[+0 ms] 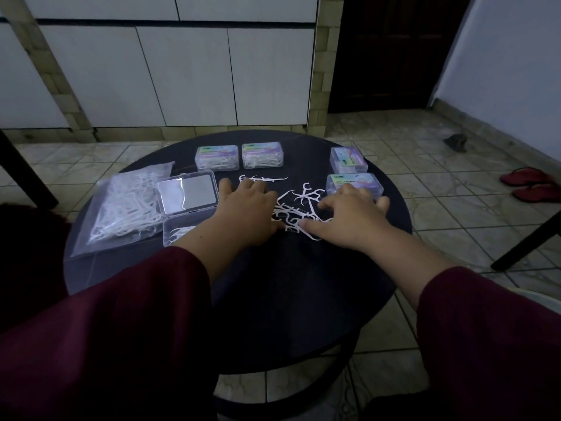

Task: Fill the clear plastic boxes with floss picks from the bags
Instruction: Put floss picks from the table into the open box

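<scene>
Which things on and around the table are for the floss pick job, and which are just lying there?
For the job:
loose floss picks
bag of picks
open clear box
four closed boxes
left hand
right hand

Just lying about:
red sandals

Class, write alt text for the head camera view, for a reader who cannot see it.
Two hands, left hand and right hand, rest palm-down on a pile of loose white floss picks on a round dark table. An open clear box and a bag of picks lie to the left; four closed labelled boxes sit beyond.
</scene>
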